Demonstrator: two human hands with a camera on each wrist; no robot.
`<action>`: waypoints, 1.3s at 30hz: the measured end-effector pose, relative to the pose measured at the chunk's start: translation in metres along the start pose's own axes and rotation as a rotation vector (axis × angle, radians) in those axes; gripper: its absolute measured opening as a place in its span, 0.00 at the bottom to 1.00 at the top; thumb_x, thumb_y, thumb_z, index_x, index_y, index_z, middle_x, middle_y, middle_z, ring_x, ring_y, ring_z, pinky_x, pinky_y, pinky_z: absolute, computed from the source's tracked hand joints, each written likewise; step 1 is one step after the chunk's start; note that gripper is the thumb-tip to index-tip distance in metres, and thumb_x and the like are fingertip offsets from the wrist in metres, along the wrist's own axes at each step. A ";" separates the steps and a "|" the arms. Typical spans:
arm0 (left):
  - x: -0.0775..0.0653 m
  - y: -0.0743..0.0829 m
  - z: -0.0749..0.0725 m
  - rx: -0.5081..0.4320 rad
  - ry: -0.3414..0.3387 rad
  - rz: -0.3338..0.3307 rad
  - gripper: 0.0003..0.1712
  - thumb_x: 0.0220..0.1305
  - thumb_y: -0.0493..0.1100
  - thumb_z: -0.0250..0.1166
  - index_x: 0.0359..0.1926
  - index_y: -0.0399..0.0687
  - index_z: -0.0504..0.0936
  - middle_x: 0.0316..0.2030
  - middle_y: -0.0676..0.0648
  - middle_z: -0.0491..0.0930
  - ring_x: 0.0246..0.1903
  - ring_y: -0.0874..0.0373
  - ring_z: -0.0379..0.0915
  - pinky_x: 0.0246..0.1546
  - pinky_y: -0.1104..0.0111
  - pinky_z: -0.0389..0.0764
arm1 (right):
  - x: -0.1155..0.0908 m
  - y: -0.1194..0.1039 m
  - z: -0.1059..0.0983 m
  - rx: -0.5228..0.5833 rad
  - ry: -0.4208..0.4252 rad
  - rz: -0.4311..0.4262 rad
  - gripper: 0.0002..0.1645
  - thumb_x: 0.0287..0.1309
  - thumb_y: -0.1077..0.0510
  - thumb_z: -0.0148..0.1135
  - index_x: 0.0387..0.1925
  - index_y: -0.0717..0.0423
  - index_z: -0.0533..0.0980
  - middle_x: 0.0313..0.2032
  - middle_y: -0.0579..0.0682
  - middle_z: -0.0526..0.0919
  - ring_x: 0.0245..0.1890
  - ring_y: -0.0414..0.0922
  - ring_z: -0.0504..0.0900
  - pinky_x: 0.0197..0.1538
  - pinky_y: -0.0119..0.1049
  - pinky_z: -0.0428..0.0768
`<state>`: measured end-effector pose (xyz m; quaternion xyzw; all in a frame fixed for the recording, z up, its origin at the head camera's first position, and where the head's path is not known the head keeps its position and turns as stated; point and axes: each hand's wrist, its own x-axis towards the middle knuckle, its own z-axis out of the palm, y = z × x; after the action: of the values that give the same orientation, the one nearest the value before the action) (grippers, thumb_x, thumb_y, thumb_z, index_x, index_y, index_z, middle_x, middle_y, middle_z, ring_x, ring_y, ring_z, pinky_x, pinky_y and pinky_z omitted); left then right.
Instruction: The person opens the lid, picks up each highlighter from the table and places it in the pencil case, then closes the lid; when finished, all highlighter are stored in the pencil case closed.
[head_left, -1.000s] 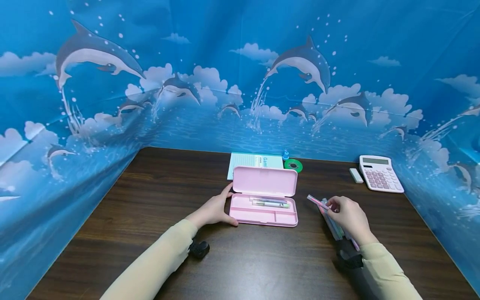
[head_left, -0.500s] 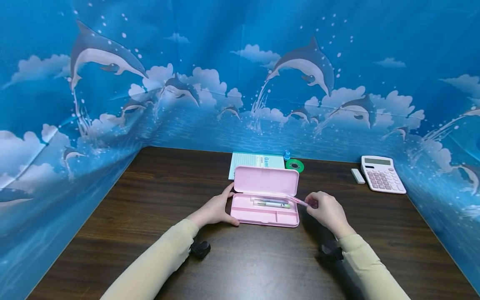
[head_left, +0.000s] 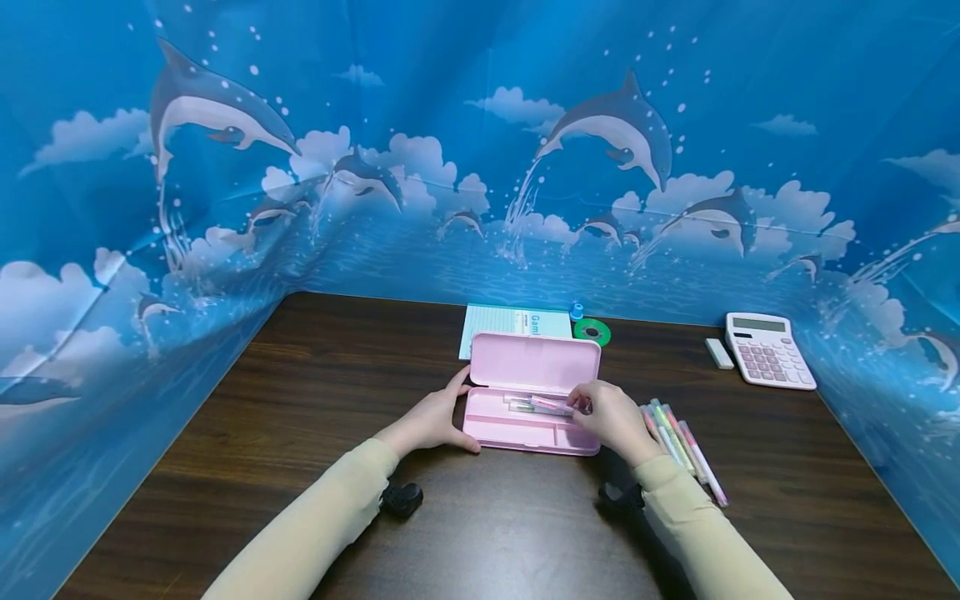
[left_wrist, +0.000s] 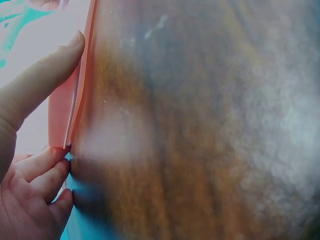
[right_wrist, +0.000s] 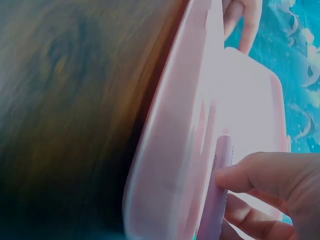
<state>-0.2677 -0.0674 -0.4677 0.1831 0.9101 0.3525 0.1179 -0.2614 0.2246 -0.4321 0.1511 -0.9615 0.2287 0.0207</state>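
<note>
A pink pencil case (head_left: 513, 432) lies with its lid raised in the head view, its tray split into compartments. My left hand (head_left: 431, 423) holds its left end, thumb at the front corner and a finger at the back. In the left wrist view the thumb (left_wrist: 60, 57) rests along the case's edge. My right hand (head_left: 613, 421) pinches a pink marker (right_wrist: 216, 200) over the long back compartment. Other pens (head_left: 517, 399) lie in that compartment, partly covered by the marker and the right fingers.
Several coloured markers (head_left: 686, 442) lie on the dark wood table (head_left: 360, 358) beside the right forearm. Behind the case are a notebook (head_left: 487, 321), a green tape roll (head_left: 592, 332) and a small blue item (head_left: 576, 312). An eraser (head_left: 719, 353) and calculator (head_left: 768, 350) sit back right.
My right hand has carried the pink marker left from the loose markers to over the case's back compartment. The left hand has kept its hold on the case.
</note>
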 end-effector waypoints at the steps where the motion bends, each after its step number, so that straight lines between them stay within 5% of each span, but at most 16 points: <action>1: 0.000 0.000 0.000 0.001 0.000 0.002 0.75 0.36 0.56 0.80 0.74 0.45 0.39 0.66 0.44 0.67 0.64 0.49 0.62 0.64 0.52 0.61 | 0.001 -0.002 0.002 -0.005 0.001 -0.008 0.04 0.47 0.63 0.69 0.27 0.52 0.81 0.25 0.45 0.76 0.26 0.41 0.72 0.31 0.36 0.72; 16: -0.003 0.003 0.001 0.001 -0.007 -0.011 0.74 0.36 0.57 0.80 0.75 0.45 0.39 0.66 0.44 0.66 0.65 0.49 0.61 0.65 0.52 0.60 | 0.006 -0.017 0.013 -0.008 -0.036 -0.016 0.04 0.49 0.58 0.71 0.26 0.50 0.81 0.25 0.43 0.78 0.26 0.40 0.72 0.32 0.36 0.74; 39: -0.004 0.003 0.000 0.001 -0.001 -0.017 0.74 0.36 0.56 0.80 0.75 0.47 0.39 0.66 0.44 0.66 0.65 0.49 0.61 0.65 0.51 0.59 | -0.017 0.018 -0.012 0.038 0.062 0.030 0.05 0.53 0.61 0.68 0.34 0.58 0.82 0.24 0.47 0.77 0.24 0.42 0.71 0.28 0.32 0.73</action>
<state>-0.2630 -0.0669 -0.4652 0.1756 0.9117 0.3511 0.1213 -0.2505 0.2499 -0.4304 0.1298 -0.9580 0.2518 0.0443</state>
